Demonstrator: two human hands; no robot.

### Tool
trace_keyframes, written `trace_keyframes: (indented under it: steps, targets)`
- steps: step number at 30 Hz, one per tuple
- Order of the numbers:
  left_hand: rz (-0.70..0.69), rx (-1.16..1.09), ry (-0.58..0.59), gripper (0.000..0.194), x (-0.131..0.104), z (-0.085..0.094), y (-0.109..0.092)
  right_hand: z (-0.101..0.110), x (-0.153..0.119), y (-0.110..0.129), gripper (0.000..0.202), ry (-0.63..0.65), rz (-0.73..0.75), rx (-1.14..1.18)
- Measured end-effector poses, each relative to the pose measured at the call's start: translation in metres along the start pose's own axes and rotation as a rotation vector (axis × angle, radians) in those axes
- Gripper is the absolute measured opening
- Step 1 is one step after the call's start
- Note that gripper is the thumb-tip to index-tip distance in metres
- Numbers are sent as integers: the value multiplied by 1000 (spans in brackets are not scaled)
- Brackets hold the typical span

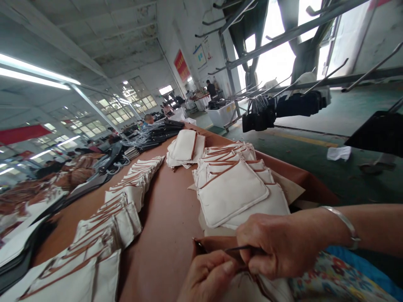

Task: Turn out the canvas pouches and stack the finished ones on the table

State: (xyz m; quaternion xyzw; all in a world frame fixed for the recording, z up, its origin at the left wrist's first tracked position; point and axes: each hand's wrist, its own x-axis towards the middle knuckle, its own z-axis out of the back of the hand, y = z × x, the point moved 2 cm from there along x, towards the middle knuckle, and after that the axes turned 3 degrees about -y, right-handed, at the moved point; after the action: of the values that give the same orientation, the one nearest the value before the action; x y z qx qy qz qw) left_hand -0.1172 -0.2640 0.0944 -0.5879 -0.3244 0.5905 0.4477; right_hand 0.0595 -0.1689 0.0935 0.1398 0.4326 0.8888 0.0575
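One brown-and-cream pouch point(220, 242) near, just right of centre, partly hidden behind the hands. Left hand point(209, 272) pinching its edge; right hand point(273, 243) closed around a thin dark tool point(242, 248), reaching left over the pouch. Cannot tell the tool's kind. On the far wall, a red banner point(181, 66) with yellow characters, too small to read; just right of it, a poster point(200, 55) with blue patches, print equally unclear. At far left, a second banner point(23, 134), red, too blurred to read. Underneath, a brown table point(163, 235). Along its left side, an overlapping row point(122, 222) of cream pouches with brown trim. On the right, just beyond the hands and in the way there, a pile point(231, 193) of the same; farther off, a small stack point(184, 144). At far right, a metal rack point(256, 54) slanting across the view, with black bags point(258, 117) hanging; near its foot, a white bin point(222, 115). White cloth point(338, 153) on the green floor point(302, 155).
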Motion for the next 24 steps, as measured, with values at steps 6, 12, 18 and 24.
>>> trace_keyframes:
  steps: [6,12,18,24]
  targets:
    - [105,26,-52,29,6,-3,9,0,-1,2,8,5,49,-21]
    - [48,104,-97,23,12,-6,14,3,0,-1,10,67,-55,74]
    - [29,64,-106,14,13,-12,19,5,-1,-7,8,75,-12,137]
    - [-51,112,-252,9,14,-6,39,2,-1,-12,7,58,-51,209]
